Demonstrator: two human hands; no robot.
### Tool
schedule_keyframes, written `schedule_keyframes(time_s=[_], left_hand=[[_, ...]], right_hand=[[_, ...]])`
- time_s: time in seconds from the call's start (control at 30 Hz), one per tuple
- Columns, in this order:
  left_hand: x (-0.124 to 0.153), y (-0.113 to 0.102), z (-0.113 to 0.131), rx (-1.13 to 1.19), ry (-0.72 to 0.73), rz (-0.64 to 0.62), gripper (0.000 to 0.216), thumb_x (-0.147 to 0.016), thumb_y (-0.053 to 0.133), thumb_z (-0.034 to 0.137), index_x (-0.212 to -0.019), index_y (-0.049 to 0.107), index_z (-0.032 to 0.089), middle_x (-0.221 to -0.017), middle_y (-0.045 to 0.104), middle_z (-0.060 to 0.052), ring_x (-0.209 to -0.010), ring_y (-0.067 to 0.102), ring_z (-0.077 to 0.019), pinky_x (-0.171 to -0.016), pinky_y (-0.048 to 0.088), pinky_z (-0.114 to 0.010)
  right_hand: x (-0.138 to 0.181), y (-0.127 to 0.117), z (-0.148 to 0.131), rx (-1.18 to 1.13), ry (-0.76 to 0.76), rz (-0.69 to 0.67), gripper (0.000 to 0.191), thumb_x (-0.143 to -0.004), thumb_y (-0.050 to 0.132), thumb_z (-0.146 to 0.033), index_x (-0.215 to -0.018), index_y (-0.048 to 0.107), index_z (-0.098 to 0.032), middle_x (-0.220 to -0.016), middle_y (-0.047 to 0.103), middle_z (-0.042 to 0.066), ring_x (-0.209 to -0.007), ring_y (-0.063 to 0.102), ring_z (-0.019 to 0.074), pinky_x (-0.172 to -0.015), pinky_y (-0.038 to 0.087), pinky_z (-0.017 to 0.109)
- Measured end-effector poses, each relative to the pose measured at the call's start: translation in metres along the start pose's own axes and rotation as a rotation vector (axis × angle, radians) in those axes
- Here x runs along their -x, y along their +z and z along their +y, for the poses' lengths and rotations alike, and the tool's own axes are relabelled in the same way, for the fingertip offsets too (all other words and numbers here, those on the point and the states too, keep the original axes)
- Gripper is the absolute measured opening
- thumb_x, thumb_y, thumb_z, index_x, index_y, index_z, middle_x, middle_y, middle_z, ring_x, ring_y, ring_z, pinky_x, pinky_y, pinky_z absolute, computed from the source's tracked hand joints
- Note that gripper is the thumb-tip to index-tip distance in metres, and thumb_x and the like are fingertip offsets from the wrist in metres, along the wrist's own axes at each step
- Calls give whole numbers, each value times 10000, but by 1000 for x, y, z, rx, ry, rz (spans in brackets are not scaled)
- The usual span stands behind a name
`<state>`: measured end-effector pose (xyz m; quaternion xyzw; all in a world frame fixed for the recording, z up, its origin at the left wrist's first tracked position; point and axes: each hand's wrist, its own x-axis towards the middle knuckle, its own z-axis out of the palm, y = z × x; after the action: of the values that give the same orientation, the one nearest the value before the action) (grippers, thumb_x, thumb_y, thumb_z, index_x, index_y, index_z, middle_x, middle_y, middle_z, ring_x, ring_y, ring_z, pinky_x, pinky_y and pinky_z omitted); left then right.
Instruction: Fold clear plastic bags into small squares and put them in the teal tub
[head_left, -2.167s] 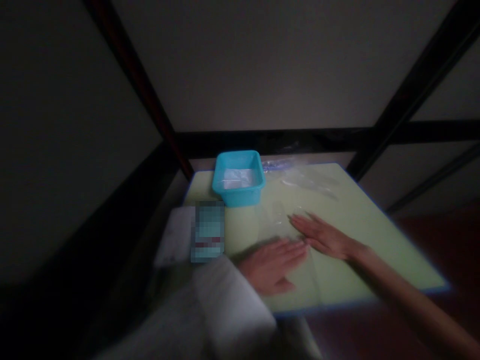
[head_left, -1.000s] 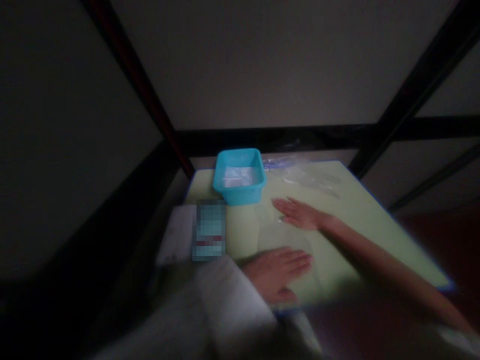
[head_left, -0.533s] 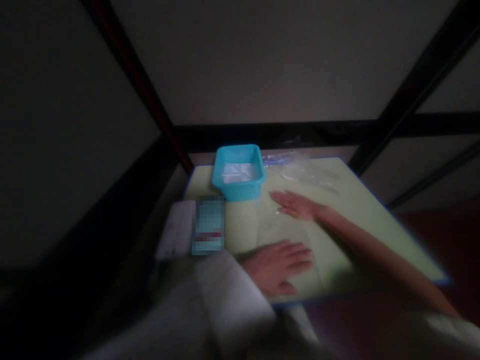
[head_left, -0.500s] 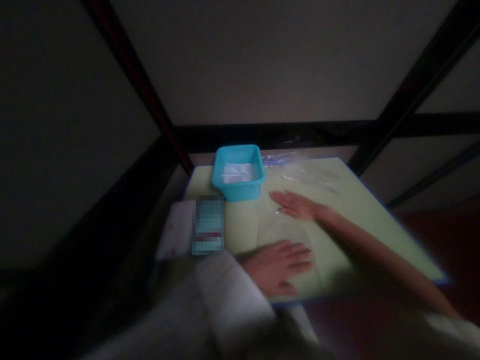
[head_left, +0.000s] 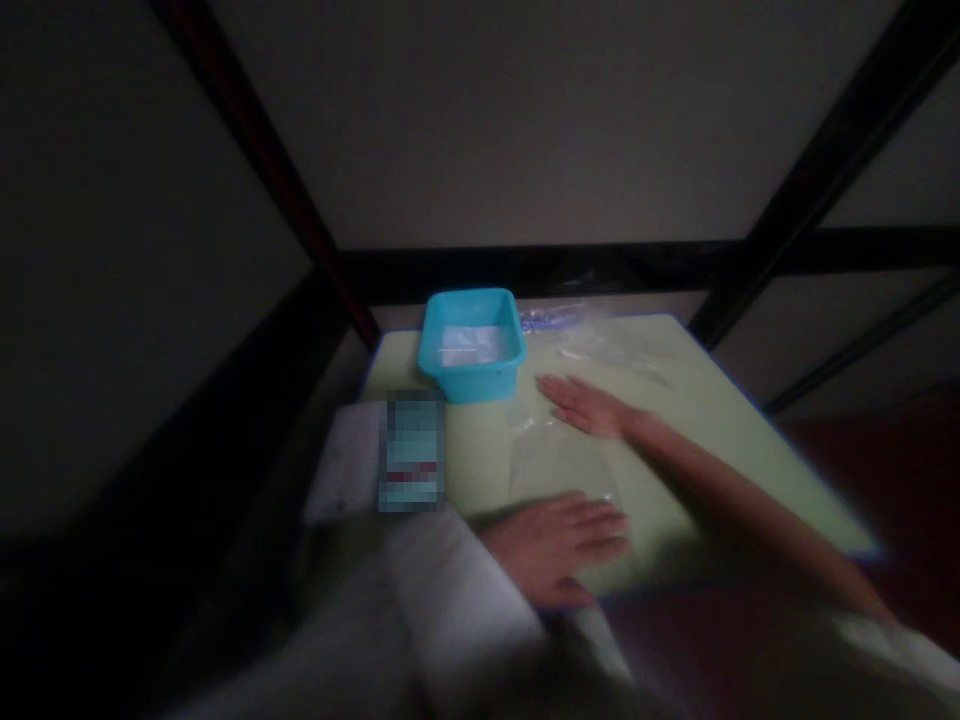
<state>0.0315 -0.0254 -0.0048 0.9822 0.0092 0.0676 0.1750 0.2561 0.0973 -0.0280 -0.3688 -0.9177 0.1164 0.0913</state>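
A clear plastic bag [head_left: 559, 465] lies flat on the pale yellow-green tabletop [head_left: 697, 440]. My left hand [head_left: 559, 545] rests palm down over its near end, fingers stretched out to the right. At the bag's far right edge, my right hand [head_left: 585, 405] is laid flat with the fingers extended to the left. Neither hand grips anything. Just beyond the hands stands a turquoise plastic basin [head_left: 480, 383] with a whitish packet or sheet [head_left: 471, 345] inside it.
More crumpled clear plastic [head_left: 615, 350] lies at the back of the table. To the left are a pixelated greenish rectangular object [head_left: 412, 450] and a whitish box-like thing [head_left: 343, 465]. A grey wall panel [head_left: 525, 130] rises behind the table.
My left hand has slid slightly toward the near table edge. My right hand has barely moved. The whole view has shifted a little, so the things appear slightly farther left.
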Motion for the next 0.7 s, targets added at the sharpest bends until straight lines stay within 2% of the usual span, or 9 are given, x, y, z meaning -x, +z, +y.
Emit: schedule_keyframes(time_s=[0.2,0.37,0.53,0.7], left_hand=[[-2,-4,1,22,-1,-1,632,-910,391,488,-1433,270,154,-1525,243,-86,-1424,142,-221,-1170,109,-397],[-2,0,4,31,19,-13,629,-914,394,493,-1427,283,147,-1514,269,-93,-1423,147,-223,-1171,106,-405],[-3,4,8,35,30,-3,636,-899,389,561,-1409,328,185,-1504,302,-72,-1419,167,-217,-1168,130,-398],[-5,5,13,34,29,-10,614,-901,396,550,-1393,362,186,-1500,315,-54,-1417,171,-220,-1167,145,-388]], right_hand=[[26,-11,-27,12,41,46,605,-972,249,-468,-1493,42,-242,-1546,125,57,-1413,132,224,-1140,103,495],[48,1,-53,66,-2,14,619,-978,255,-445,-1494,31,-188,-1537,167,103,-1410,152,211,-1145,90,467],[52,14,-53,114,2,10,614,-978,258,-432,-1492,64,-156,-1535,161,124,-1413,134,224,-1142,86,480],[51,11,-52,92,-19,11,613,-978,264,-432,-1492,86,-150,-1534,156,131,-1414,131,231,-1142,87,486]])
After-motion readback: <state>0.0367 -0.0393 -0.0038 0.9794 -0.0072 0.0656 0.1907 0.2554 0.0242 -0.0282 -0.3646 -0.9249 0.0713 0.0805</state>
